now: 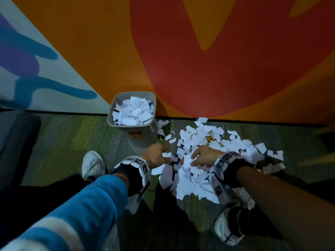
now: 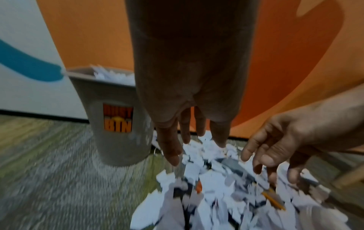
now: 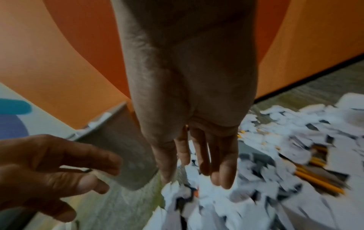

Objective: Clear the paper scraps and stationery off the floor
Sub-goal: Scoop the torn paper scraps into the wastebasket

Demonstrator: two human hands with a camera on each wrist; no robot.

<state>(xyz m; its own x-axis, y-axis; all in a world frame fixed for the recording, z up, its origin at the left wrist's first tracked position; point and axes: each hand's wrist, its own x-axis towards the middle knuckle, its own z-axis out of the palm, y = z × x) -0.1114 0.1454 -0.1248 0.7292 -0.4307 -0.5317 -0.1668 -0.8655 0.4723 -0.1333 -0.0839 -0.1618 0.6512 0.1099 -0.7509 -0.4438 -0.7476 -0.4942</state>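
Observation:
A heap of white paper scraps (image 1: 199, 156) covers the carpet by the wall, with yellow pencils (image 3: 319, 179) mixed in and a yellow-handled item (image 1: 210, 138) near its far side. My left hand (image 1: 157, 155) hovers at the heap's left edge, fingers straight and empty (image 2: 189, 140). My right hand (image 1: 203, 157) hangs over the heap's middle, fingers spread and empty (image 3: 199, 168). A grey dust bin (image 1: 133, 113), holding many scraps, stands just left of the heap against the wall.
The orange and red wall (image 1: 199, 60) rises right behind the bin and heap. My white shoes (image 1: 93, 164) stand on the green-grey carpet (image 1: 63, 138), the right one (image 1: 228, 230) at the heap's near edge. A dark object (image 1: 16, 142) sits far left.

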